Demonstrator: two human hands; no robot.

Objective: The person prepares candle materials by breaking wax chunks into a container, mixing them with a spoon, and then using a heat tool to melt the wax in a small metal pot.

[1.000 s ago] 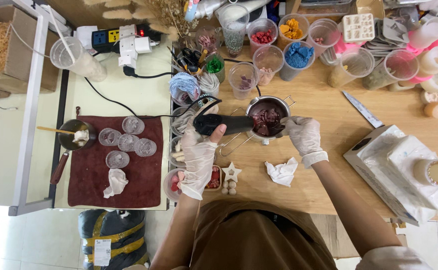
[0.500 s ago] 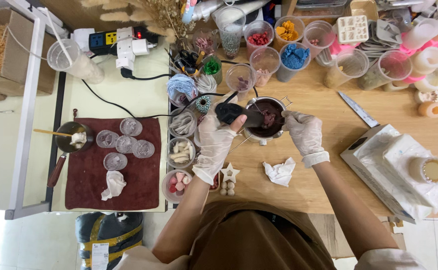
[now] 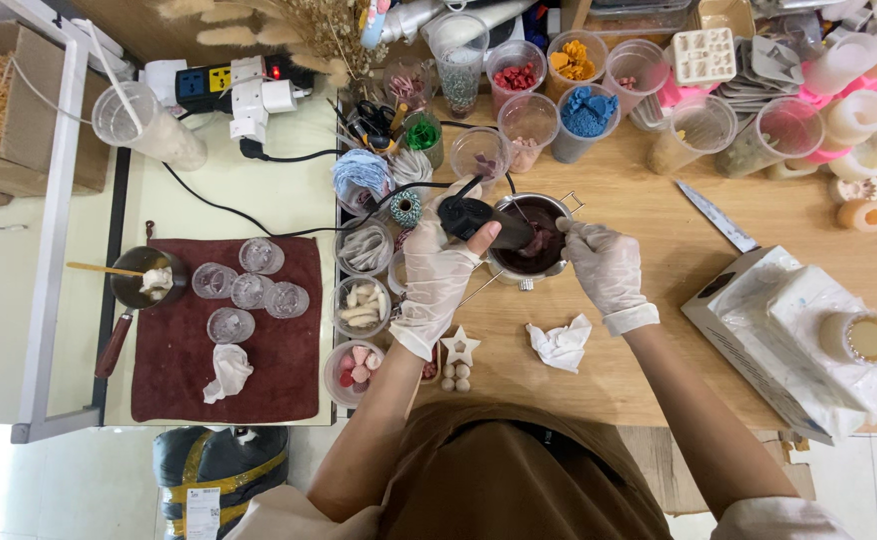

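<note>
Both arms are reaching forward from the body, bare below the elbows, with thin white gloves covering the hands to the wrists. The left hand (image 3: pixel 441 262) is curling its fingers and thumb around something dark, gripping it from the left side. The right hand (image 3: pixel 604 262) is angling inward, its fingers bent and pinched together, the glove cuff bunching at the wrist.

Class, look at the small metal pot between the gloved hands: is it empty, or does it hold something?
It holds something. The metal pot stands upright on the wooden table with a dark reddish mass inside, reaching near its rim.
</note>
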